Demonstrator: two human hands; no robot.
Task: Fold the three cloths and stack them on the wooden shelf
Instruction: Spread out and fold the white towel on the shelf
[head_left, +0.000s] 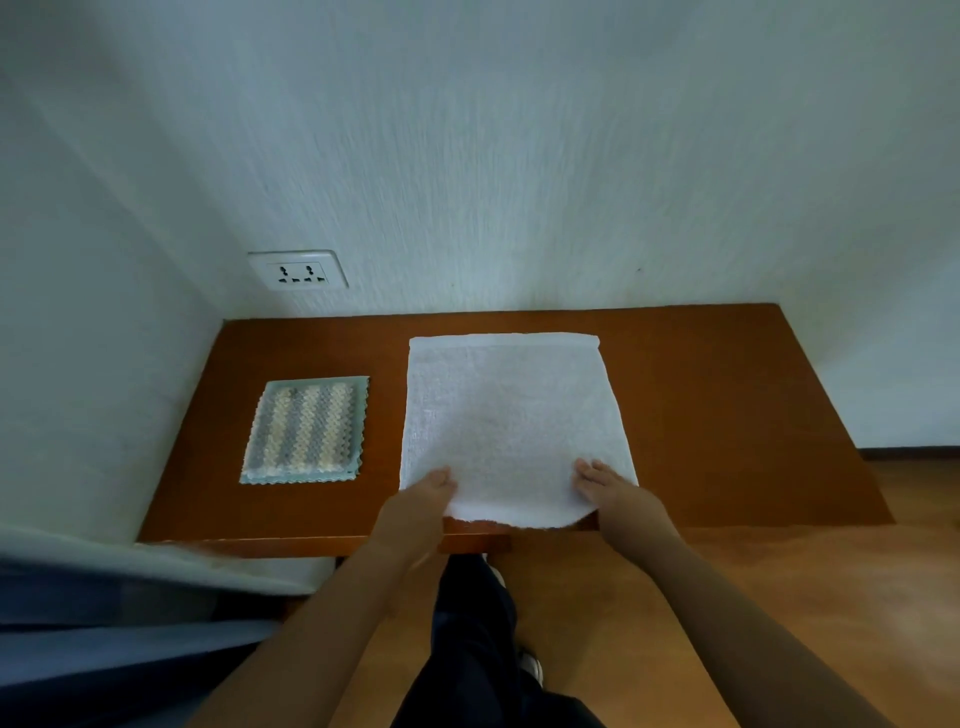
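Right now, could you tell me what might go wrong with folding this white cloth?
The near edge of the white cloth hangs past the front of the wooden shelf between the left hand and right hand; let go, it could slip off.
Spread out, it is much wider than the folded patterned cloth at its left, so an uneven fold might make a lopsided stack.

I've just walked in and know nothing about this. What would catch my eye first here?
The white cloth spread flat in the middle of the wooden shelf, its near edge hanging slightly over the front, with the left hand and right hand on its near corners. To its left lies a small folded stack topped by a zigzag-striped cloth, below a wall socket.
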